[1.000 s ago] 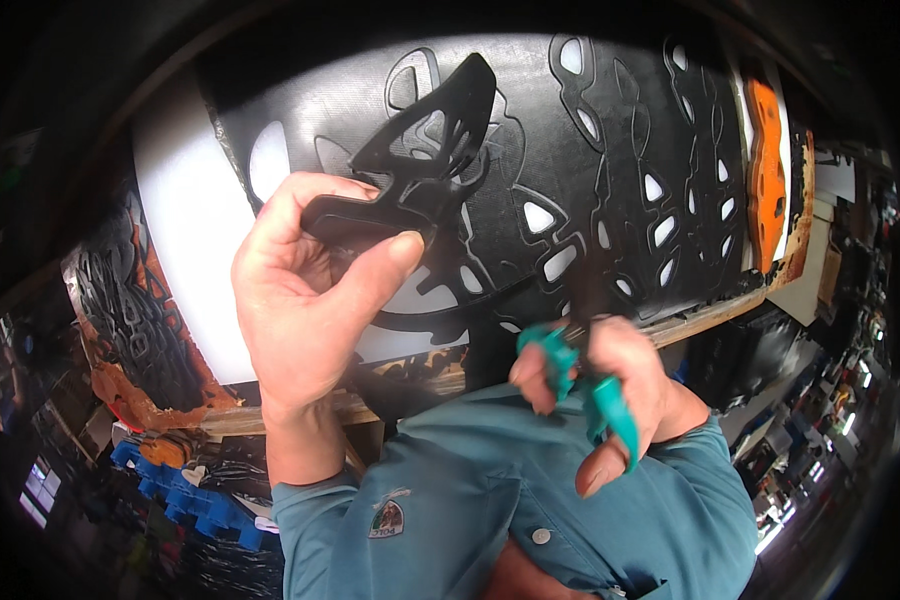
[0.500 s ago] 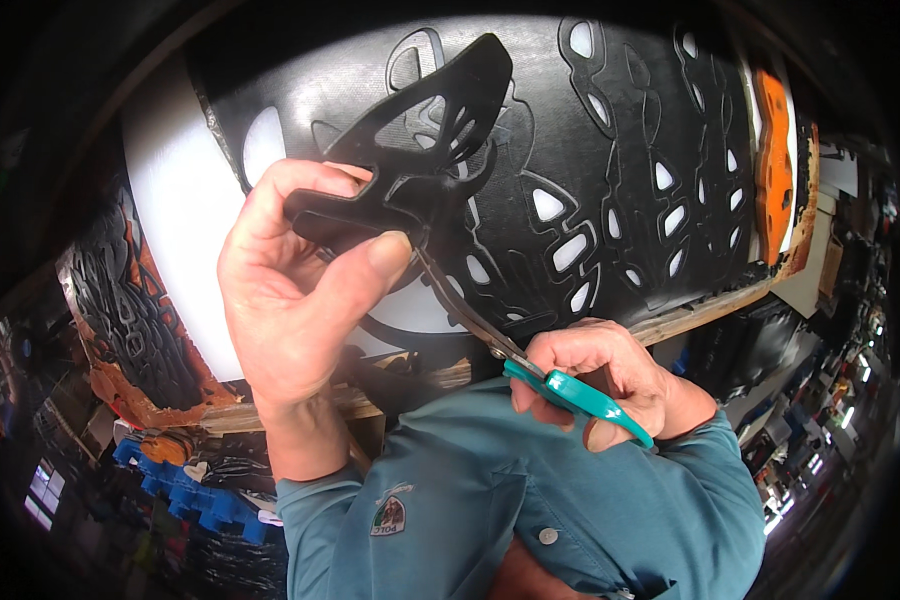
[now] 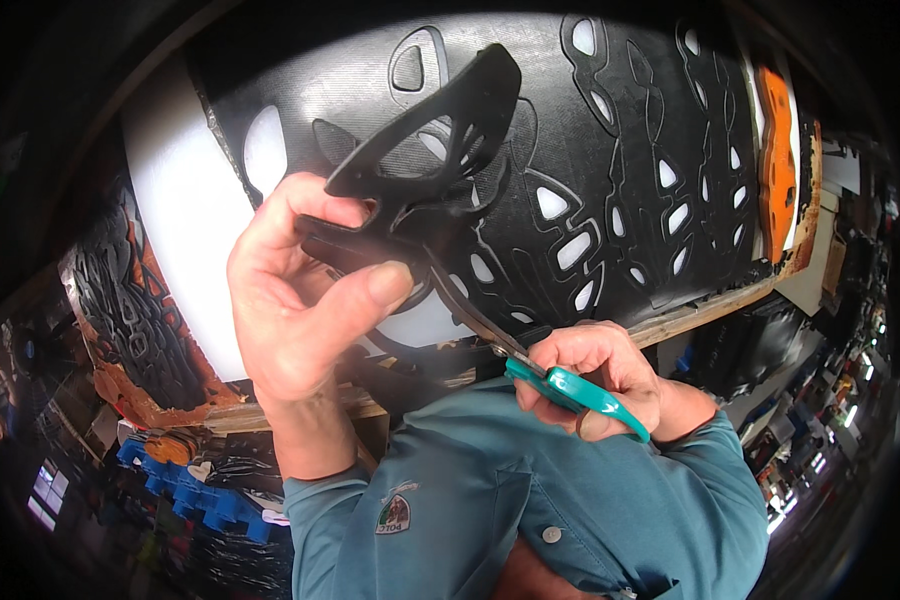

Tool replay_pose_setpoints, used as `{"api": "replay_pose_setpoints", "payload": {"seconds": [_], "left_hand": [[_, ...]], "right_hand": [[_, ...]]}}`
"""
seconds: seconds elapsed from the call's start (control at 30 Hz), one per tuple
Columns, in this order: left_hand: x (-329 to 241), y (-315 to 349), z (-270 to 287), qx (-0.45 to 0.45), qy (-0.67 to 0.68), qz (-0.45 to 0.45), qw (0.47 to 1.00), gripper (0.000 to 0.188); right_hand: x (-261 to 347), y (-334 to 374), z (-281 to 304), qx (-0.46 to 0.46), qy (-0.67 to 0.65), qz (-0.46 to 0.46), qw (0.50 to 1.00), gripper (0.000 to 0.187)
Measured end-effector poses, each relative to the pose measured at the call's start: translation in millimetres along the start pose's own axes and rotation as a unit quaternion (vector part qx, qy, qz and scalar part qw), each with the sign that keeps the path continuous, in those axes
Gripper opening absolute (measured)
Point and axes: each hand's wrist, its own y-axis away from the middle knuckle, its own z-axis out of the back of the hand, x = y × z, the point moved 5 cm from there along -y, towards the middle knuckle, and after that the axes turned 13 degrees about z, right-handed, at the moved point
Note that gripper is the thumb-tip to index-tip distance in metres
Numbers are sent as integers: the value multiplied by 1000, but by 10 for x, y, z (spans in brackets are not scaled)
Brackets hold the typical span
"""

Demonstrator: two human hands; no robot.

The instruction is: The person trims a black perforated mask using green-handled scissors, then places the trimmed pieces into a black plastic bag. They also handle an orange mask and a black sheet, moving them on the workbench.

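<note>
Between its thumb and fingers, my left hand (image 3: pixel 295 290) pinches a black flexible cut-out piece (image 3: pixel 470 105) with several openings, held up above a black sheet. My right hand (image 3: pixel 595 375) has its thumb and fingers in the handles of teal-handled scissors (image 3: pixel 585 395). Their long dark blades point up and left, and the tips meet the lower edge of the piece close to my left thumb. Exactly where the blades touch the piece is partly hidden. Beneath lies the black sheet (image 3: pixel 650 250), with outlined shapes and holes through which white shows.
A white surface (image 3: pixel 185 220) lies left of the sheet. Black offcuts (image 3: pixel 135 300) are heaped at the far left, above blue interlocking pieces (image 3: pixel 200 495). An orange perforated strip (image 3: pixel 776 165) lies at the right, beside the table's wooden edge (image 3: pixel 705 298).
The black piece has tilted and dropped slightly, with my left hand shifting a little down and right. The scissors remain at its lower edge, their handles slightly closer together.
</note>
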Motion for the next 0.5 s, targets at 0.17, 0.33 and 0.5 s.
{"api": "replay_pose_setpoints", "payload": {"seconds": [0.17, 0.33, 0.5], "left_hand": [[44, -62, 78, 42, 34, 56, 997, 40], [55, -109, 120, 85, 47, 57, 994, 42], [56, -112, 162, 103, 52, 48, 992, 50]], "right_hand": [[-57, -22, 22, 11, 15, 18, 1000, 43], [-113, -68, 60, 20, 3, 37, 999, 44], [-117, -107, 41, 9, 21, 34, 999, 39]]}}
